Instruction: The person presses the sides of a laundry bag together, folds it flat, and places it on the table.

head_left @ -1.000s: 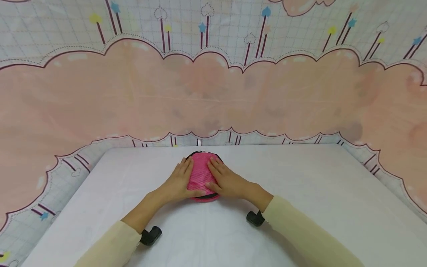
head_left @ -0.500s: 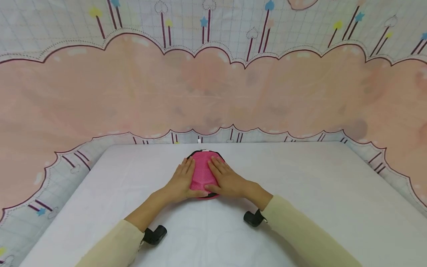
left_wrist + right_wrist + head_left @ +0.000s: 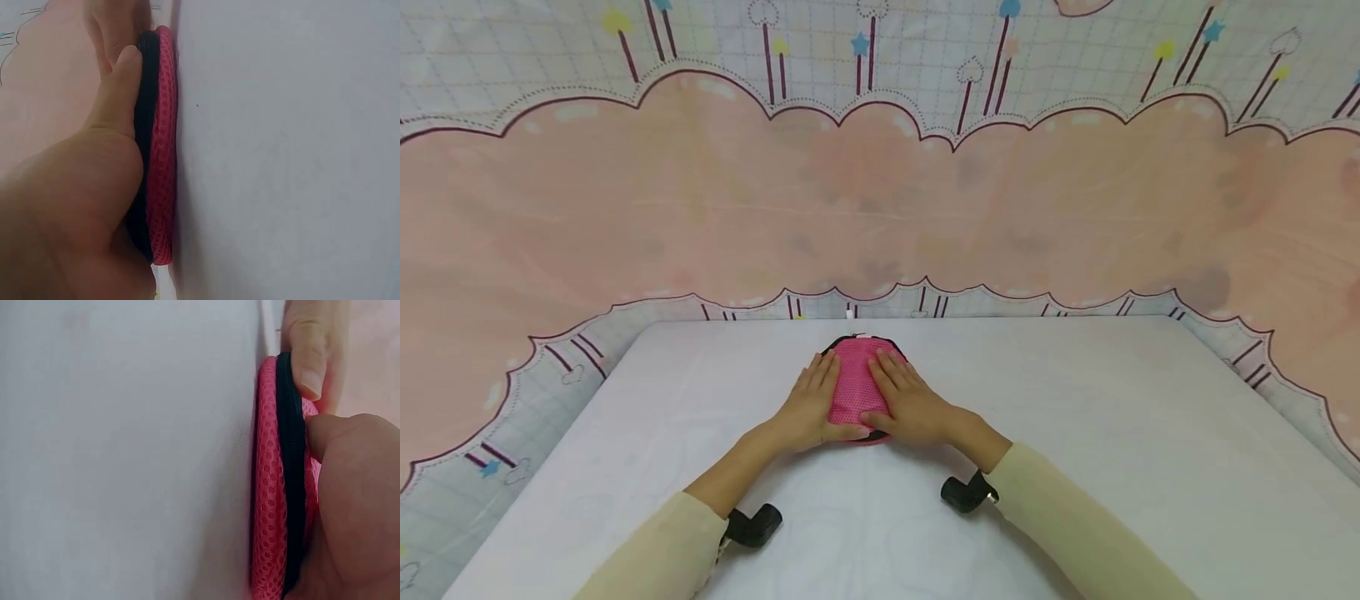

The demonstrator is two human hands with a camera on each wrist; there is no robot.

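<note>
A pink mesh zip pouch (image 3: 854,387) lies on the white table, its black zipper running round the edge. My left hand (image 3: 808,410) rests on the pouch's left side, fingers straight and pointing away from me, thumb along the near edge. On the right side my right hand (image 3: 913,406) rests likewise with its fingers extended over the mesh. The two thumbs come close together at the near edge. Both wrist views show the black zipper (image 3: 290,469) along the pouch's side, above a pink mesh lower layer (image 3: 162,156). Whatever the pouch contains is hidden.
The white table (image 3: 1075,417) spreads to both sides of the pouch. A printed peach-coloured backdrop (image 3: 880,208) hangs behind and beside it. Black wrist cameras (image 3: 756,527) jut from beneath the beige sleeves (image 3: 658,546).
The head view has tilted slightly. Both hands stay on the pouch, and the left thumb reaches a little further along its near edge. The forearms have shifted slightly inward.
</note>
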